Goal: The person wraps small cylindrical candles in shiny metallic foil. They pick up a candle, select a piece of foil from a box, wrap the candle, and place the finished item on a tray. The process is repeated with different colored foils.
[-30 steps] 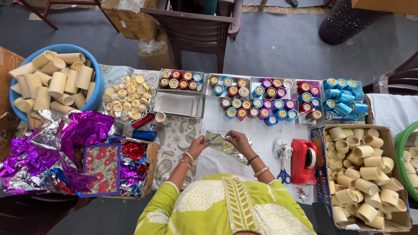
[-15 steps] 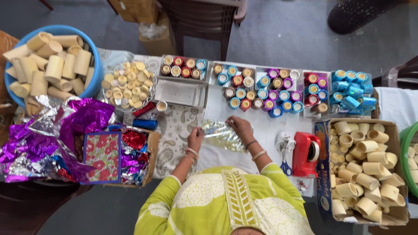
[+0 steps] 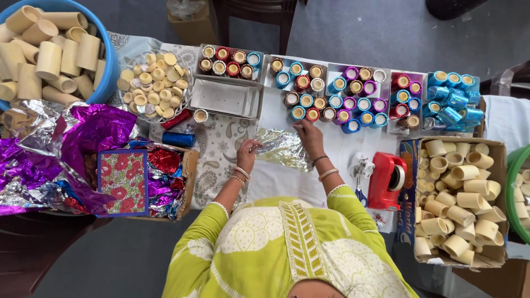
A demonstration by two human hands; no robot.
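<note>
Both hands, left hand [image 3: 247, 153] and right hand [image 3: 310, 138], pinch opposite edges of a silver foil sheet [image 3: 284, 149] flat between them, many foil-wrapped tubes [image 3: 353, 102] finished beyond, bare cardboard tubes [image 3: 455, 204] waiting rightward.

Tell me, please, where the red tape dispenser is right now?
In the head view, the red tape dispenser stands on the table to the person's right, between the scissors and the cardboard box of plain tubes.
</note>
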